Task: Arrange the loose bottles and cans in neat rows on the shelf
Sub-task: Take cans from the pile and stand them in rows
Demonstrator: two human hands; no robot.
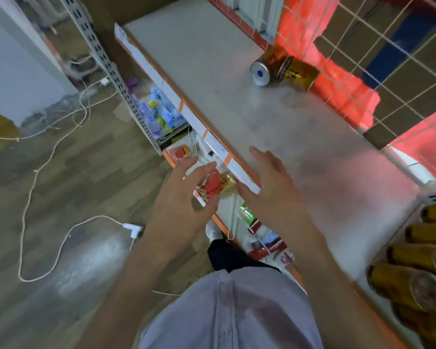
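Note:
Two gold cans lie on their sides on the grey shelf top (pixel 237 102), near the wire mesh at the back. One can (pixel 264 68) shows its silver end toward me, and the other can (pixel 298 74) lies beside it to the right. My left hand (pixel 179 197) hovers in front of the shelf edge with fingers spread and holds nothing. My right hand (pixel 269 187) is spread open over the shelf's front edge, also holding nothing. Both hands are well short of the cans. The picture is motion-blurred.
Several gold cans (pixel 418 278) stand packed at the lower right. A wire mesh panel (pixel 378 59) backs the shelf. Lower shelves hold red lidded cups (pixel 210 185) and blue bottles (pixel 161 109). A white cable and plug (pixel 131 226) lie on the wooden floor at left.

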